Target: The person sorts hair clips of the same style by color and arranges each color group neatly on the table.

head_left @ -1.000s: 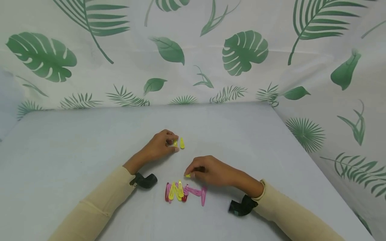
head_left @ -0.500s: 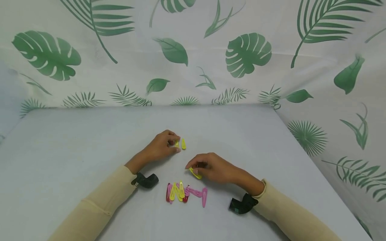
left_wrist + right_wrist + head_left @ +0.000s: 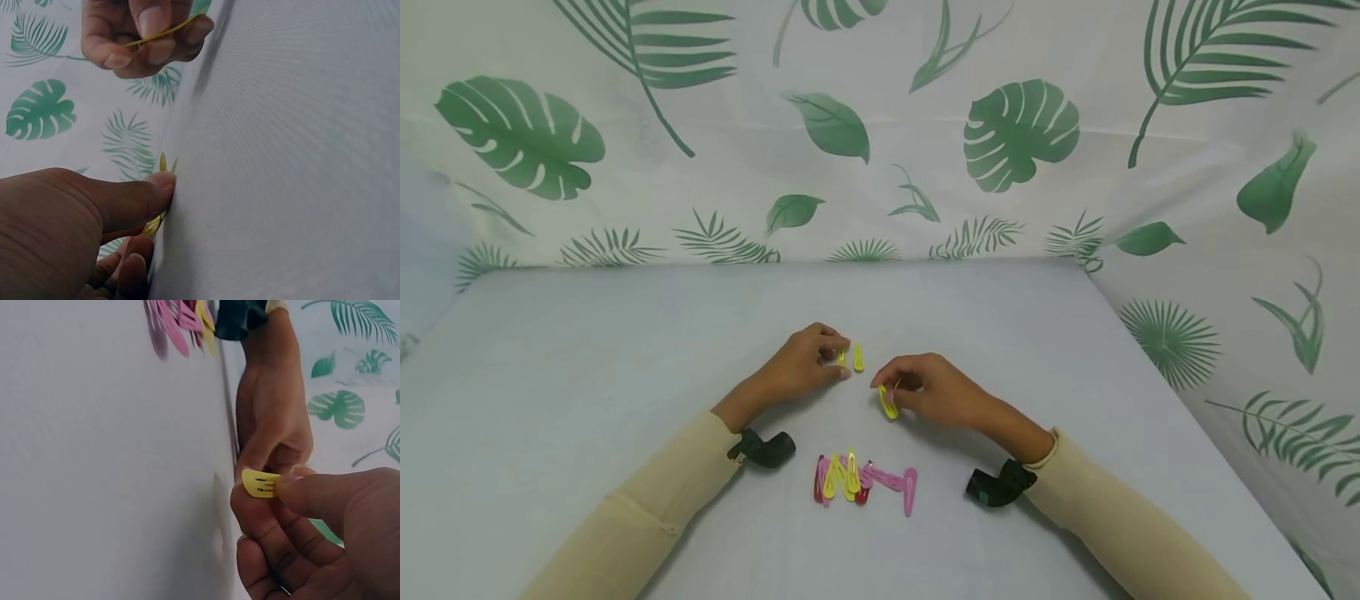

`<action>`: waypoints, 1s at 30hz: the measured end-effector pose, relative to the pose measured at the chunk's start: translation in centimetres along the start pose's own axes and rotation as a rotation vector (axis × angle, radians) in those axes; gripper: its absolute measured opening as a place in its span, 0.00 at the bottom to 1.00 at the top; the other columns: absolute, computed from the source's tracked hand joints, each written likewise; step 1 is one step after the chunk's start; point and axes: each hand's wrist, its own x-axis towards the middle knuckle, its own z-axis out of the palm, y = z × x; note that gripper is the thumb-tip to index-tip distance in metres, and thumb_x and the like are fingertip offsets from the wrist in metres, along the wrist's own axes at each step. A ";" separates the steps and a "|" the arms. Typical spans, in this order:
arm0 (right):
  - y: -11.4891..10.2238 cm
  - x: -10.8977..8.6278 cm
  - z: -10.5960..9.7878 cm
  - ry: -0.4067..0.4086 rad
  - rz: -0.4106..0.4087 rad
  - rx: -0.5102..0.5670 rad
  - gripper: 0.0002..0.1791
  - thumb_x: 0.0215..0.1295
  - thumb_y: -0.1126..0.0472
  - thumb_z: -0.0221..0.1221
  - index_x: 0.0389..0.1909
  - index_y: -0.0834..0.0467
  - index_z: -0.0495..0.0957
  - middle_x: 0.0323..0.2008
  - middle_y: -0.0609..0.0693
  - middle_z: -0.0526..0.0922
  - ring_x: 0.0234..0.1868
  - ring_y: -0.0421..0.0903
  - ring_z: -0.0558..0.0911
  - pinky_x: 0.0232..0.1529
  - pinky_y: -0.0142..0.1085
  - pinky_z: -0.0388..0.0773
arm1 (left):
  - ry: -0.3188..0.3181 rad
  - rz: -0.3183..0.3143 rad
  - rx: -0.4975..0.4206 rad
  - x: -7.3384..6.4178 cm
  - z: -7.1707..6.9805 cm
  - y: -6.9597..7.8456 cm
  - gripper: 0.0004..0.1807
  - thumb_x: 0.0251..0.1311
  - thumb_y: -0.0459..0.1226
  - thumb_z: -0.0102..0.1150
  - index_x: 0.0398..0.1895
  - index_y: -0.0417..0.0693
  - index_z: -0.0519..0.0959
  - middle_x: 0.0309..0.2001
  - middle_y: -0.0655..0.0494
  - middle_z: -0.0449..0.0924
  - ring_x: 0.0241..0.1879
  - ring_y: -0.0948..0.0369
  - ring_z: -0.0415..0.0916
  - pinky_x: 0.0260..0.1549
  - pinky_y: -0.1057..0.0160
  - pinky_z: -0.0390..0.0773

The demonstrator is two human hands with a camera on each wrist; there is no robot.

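My right hand [image 3: 938, 392] pinches a yellow snap hair clip [image 3: 887, 403] between thumb and fingers, raised over the table. In the right wrist view the broad end of that clip [image 3: 257, 484] sticks out past the thumb tip. My left hand [image 3: 797, 364] rests at the table further back, its thumb and fingers around another yellow hair clip [image 3: 841, 358], which they partly cover. Just right of those fingertips lies one more yellow hair clip [image 3: 859, 358]. Nearer to me is a loose pile with pink hair clips [image 3: 910, 492], yellow hair clips [image 3: 853, 473] and red hair clips [image 3: 862, 497].
A white cloth covers the table [image 3: 625, 350]. Behind it and along the right side hangs a white curtain [image 3: 880, 125] with green leaf prints. Black wrist cameras [image 3: 1000, 485] stick out from both sleeves, close over the table.
The right hand has moved away from the pile, back towards the left hand, carrying its yellow hair clip, which has turned more upright in the head view. The left hand stays in place.
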 end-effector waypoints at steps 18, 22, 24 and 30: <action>2.2 4.1 -1.4 0.118 0.012 0.053 0.08 0.64 0.71 0.61 0.43 0.64 0.82 0.32 0.51 0.80 0.33 0.46 0.76 0.35 0.35 0.73 | 0.005 0.010 -0.001 0.2 0.0 -0.2 0.24 0.58 0.34 0.68 0.58 0.35 0.77 0.53 0.47 0.73 0.45 0.57 0.73 0.42 0.60 0.75; 2.2 4.9 -1.5 0.139 0.029 0.041 0.08 0.64 0.71 0.61 0.43 0.64 0.82 0.31 0.51 0.80 0.31 0.45 0.78 0.34 0.35 0.74 | 0.010 0.005 0.004 0.1 -0.1 -0.2 0.24 0.58 0.34 0.68 0.58 0.35 0.77 0.52 0.47 0.73 0.44 0.57 0.73 0.42 0.60 0.75; 2.3 5.1 -1.4 0.145 0.034 0.034 0.08 0.63 0.72 0.61 0.42 0.64 0.82 0.32 0.51 0.80 0.31 0.45 0.79 0.34 0.35 0.75 | 0.012 0.005 0.006 0.2 -0.1 -0.2 0.24 0.59 0.33 0.67 0.59 0.35 0.76 0.52 0.47 0.72 0.44 0.56 0.73 0.43 0.60 0.75; 2.4 5.6 -1.3 0.166 0.054 -0.020 0.09 0.63 0.72 0.61 0.43 0.64 0.82 0.32 0.51 0.80 0.33 0.45 0.79 0.38 0.36 0.77 | -0.004 0.004 0.004 0.3 0.1 -0.4 0.25 0.59 0.34 0.67 0.59 0.35 0.76 0.53 0.46 0.72 0.45 0.57 0.72 0.44 0.60 0.74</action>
